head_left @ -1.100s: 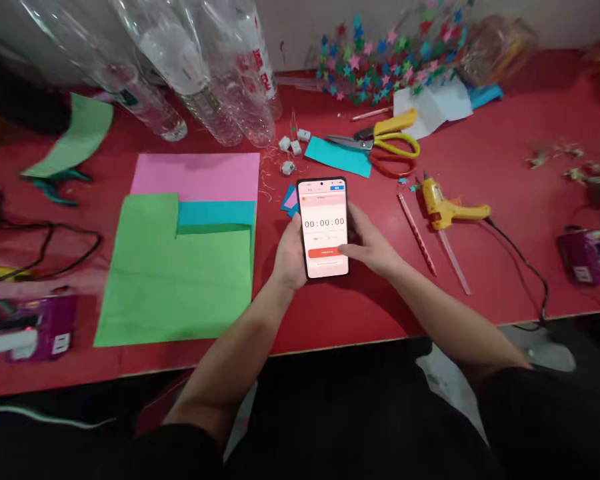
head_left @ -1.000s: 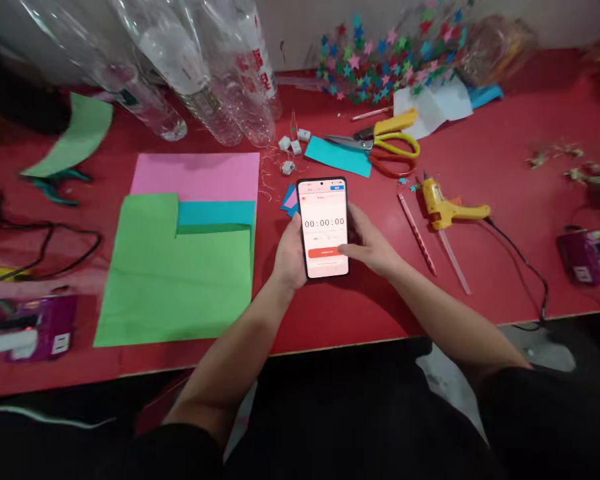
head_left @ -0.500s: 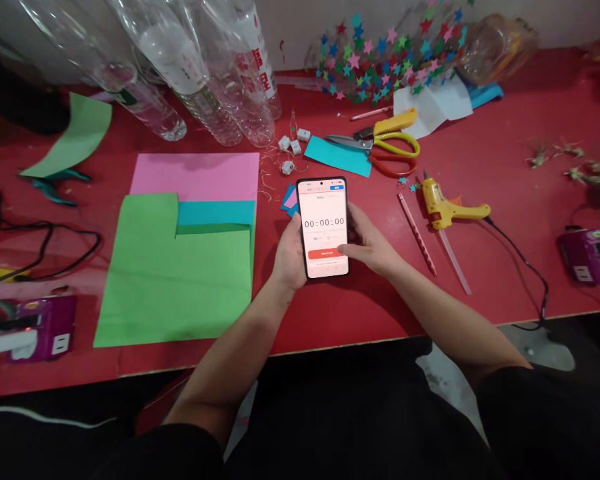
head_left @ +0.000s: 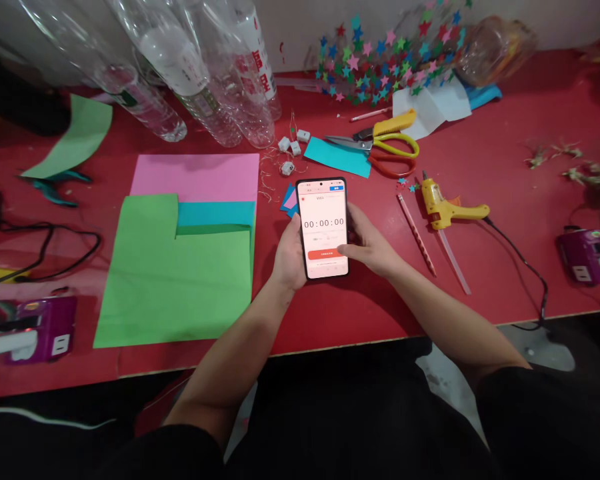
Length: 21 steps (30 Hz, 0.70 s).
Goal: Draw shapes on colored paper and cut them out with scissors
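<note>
A smartphone is held upright above the front part of the red table, its screen lit with a timer reading 00:00:00 and a red button below. My left hand is closed round the phone's left edge. At the opposite edge, my right hand grips too, its thumb on the right end of the red button; its other fingers are partly hidden behind the phone. Small blue and pink paper pieces peek out behind the phone's upper left corner.
Left lie green sheets and a pink sheet. Plastic bottles stand at the back. Scissors, a teal paper strip, a pencil and a yellow glue gun with its cord lie right. Power strips sit at both sides.
Both hands and the phone stay in place. On the screen, a small red mark now shows near the upper left; the timer reading is the same.
</note>
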Available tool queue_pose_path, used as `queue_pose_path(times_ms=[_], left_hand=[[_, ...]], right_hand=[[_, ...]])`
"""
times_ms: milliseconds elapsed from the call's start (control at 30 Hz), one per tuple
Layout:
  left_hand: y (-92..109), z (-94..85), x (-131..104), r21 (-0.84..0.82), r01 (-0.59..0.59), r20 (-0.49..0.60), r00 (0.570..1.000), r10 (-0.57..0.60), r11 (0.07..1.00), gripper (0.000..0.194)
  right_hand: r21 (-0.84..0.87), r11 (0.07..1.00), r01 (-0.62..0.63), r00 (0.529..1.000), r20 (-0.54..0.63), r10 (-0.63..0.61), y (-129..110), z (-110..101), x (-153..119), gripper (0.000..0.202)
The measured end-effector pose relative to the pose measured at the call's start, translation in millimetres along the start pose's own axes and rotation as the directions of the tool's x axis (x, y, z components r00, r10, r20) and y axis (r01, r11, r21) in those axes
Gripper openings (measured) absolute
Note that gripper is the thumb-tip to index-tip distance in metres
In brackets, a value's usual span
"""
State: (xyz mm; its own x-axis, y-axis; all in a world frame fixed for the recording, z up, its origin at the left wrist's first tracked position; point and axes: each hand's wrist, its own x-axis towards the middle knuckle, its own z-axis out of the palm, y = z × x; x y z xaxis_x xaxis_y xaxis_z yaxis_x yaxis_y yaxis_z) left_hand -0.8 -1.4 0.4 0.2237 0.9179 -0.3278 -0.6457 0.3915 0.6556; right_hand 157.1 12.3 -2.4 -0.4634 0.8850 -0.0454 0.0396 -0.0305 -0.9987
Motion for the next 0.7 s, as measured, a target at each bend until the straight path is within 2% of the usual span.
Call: queue_pose_path(times_ms=[467, 600, 700], left_hand=[[1, 1.4, -1, 0.004, 0.024, -0.015, 1.000, -0.024, 1.000, 0.057], [0, 3.5, -2, 0.009, 0.013, 0.024, 1.000, -0.013, 1.000, 0.059], [2, 6.6, -3, 0.005, -0.026, 0.036, 0.999, 0.026, 1.000, 0.059]], right_hand=[[-0.042, 0.999, -0.010, 1.000, 0.001, 0.010, -1, 1, 0, 0.090], [-0.125, 0.992, -0.029, 0.998, -0.056, 0.022, -6, 7, -3, 0.087], [-0.247, 0.969, -0.021, 0.991, -0.131, -0.012, -10, 11, -4, 0.085]])
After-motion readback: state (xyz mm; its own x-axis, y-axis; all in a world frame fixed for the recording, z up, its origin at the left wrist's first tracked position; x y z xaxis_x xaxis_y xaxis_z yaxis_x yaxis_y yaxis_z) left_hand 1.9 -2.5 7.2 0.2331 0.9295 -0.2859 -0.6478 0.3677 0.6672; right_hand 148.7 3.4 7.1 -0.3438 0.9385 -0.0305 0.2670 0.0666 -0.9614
